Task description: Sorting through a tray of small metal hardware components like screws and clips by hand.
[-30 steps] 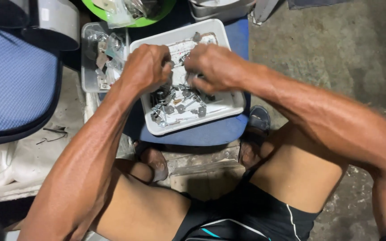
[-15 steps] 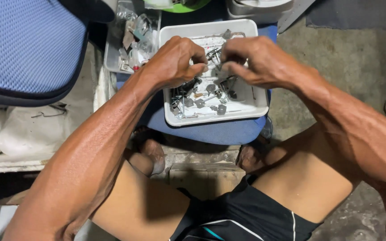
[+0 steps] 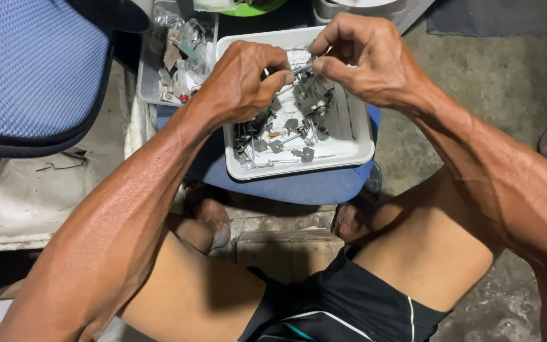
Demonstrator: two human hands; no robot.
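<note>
Rough grey concrete floor (image 3: 476, 82), blue mesh cushion (image 3: 26, 69) at left. White square plastic tray (image 3: 349, 152) on blue pad, heaped with small metal parts (image 3: 286, 133). Left hand (image 3: 242, 82) and right hand (image 3: 368, 60) pinching 1 thin metal piece (image 3: 300, 68) above tray.

Two hands: left (image 3: 238, 82), right (image 3: 375, 60). Two trays: one white (image 3: 356, 142), one clear (image 3: 150, 76). Metal parts (image 3: 286, 130) in white tray: too many to count.

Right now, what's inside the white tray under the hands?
The white tray holds a heap of small grey metal parts with thin rods. The left hand and right hand pinch one piece above it and cover the tray's far end.
</note>
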